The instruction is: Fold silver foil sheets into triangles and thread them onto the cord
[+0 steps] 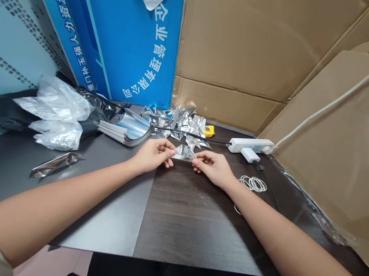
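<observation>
Between both hands, just above the dark wood table, is a small piece of shiny silver foil (184,152), folded along its edges. My left hand (155,154) pinches its left end between thumb and fingers. At the right end, my right hand (213,166) grips it the same way. Behind the hands lies a heap of folded silver foil pieces (183,121). To the left of that heap sits a curved stack of flat silver foil sheets (128,129).
Clear plastic bags (61,107) and a crumpled foil packet (54,165) lie at left. A yellow object (209,131), a white power strip (248,144) with a charger (250,155) and a coiled white cable (253,183) are at right. Cardboard (235,38) and a blue panel (127,31) stand behind.
</observation>
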A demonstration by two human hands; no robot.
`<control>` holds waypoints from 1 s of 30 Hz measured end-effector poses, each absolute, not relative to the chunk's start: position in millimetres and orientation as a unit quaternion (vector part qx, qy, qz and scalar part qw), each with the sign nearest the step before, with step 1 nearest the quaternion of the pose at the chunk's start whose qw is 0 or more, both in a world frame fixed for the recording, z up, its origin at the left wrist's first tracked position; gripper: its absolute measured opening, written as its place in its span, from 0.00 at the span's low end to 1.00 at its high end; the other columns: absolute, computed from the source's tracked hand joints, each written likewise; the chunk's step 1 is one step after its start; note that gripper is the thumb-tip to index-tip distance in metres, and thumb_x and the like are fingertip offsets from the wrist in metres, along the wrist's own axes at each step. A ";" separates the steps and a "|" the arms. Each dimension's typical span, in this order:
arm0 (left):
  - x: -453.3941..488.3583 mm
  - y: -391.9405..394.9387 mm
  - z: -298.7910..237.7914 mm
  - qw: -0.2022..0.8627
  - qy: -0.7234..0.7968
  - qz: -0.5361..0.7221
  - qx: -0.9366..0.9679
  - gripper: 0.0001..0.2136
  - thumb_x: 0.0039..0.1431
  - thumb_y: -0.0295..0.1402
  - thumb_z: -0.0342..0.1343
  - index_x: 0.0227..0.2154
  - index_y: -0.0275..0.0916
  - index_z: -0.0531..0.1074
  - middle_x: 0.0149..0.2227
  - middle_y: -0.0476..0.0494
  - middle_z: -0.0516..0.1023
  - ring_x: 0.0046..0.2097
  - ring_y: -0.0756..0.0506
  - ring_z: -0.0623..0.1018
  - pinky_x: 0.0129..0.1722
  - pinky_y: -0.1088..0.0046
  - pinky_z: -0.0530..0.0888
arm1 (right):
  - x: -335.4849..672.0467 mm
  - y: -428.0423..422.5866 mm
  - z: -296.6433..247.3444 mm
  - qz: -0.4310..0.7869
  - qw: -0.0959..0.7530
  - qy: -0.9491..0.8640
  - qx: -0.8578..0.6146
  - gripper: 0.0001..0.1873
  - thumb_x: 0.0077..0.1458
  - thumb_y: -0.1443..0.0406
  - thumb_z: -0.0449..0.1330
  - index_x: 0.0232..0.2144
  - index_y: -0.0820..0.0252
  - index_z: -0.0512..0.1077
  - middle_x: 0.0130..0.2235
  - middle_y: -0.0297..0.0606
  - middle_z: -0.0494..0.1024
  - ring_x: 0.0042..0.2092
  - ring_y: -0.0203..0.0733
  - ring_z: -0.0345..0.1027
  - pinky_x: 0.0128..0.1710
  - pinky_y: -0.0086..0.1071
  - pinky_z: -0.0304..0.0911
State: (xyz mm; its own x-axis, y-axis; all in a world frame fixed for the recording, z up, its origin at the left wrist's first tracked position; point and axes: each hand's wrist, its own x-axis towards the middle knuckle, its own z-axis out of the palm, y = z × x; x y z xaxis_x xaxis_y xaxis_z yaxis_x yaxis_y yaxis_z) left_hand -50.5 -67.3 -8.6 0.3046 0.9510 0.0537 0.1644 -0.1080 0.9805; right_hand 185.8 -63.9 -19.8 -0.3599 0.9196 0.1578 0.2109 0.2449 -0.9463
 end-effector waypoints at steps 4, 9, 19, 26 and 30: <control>-49.6 -73.6 -7.8 0.466 0.418 0.372 0.686 0.15 0.57 0.41 0.62 0.41 0.37 0.69 0.23 0.52 0.75 0.27 0.48 0.79 0.29 0.73 0.75 | 183.7 -64.5 -19.0 0.420 0.356 -0.722 -0.419 0.26 0.54 0.42 0.62 0.27 0.59 0.74 0.23 0.36 0.77 0.22 0.37 0.70 0.23 0.31 0.66; -45.9 -74.7 0.2 0.364 0.415 0.300 0.778 0.10 0.60 0.39 0.57 0.37 0.38 0.73 0.28 0.50 0.78 0.32 0.48 0.77 0.34 0.74 0.69 | 180.6 -63.0 -6.7 0.355 0.308 -0.783 -0.408 0.23 0.59 0.47 0.60 0.25 0.58 0.75 0.21 0.33 0.76 0.22 0.36 0.66 0.24 0.29 0.60; -40.3 -36.7 10.7 0.372 0.543 0.303 0.690 0.15 0.52 0.39 0.64 0.20 0.37 0.67 0.20 0.55 0.63 0.24 0.53 0.61 0.24 0.76 0.54 | 184.7 -22.0 13.6 0.163 0.257 -0.825 -0.475 0.09 0.60 0.65 0.59 0.30 0.59 0.78 0.25 0.35 0.76 0.29 0.40 0.68 0.33 0.32 0.60; -26.9 -11.0 -4.8 0.412 0.629 0.309 0.582 0.15 0.61 0.38 0.62 0.25 0.37 0.64 0.17 0.59 0.58 0.16 0.56 0.56 0.17 0.78 0.51 | 171.5 20.0 -9.5 0.050 0.271 -0.822 -0.497 0.09 0.56 0.68 0.63 0.40 0.61 0.78 0.50 0.50 0.75 0.53 0.54 0.65 0.54 0.45 0.62; -19.9 -2.4 -9.4 0.410 0.653 0.292 0.567 0.14 0.67 0.38 0.58 0.29 0.34 0.68 0.20 0.58 0.64 0.18 0.57 0.60 0.18 0.81 0.59 | 171.1 27.4 -23.9 0.040 0.280 -0.832 -0.477 0.09 0.58 0.69 0.61 0.41 0.61 0.77 0.48 0.47 0.75 0.52 0.50 0.66 0.57 0.43 0.62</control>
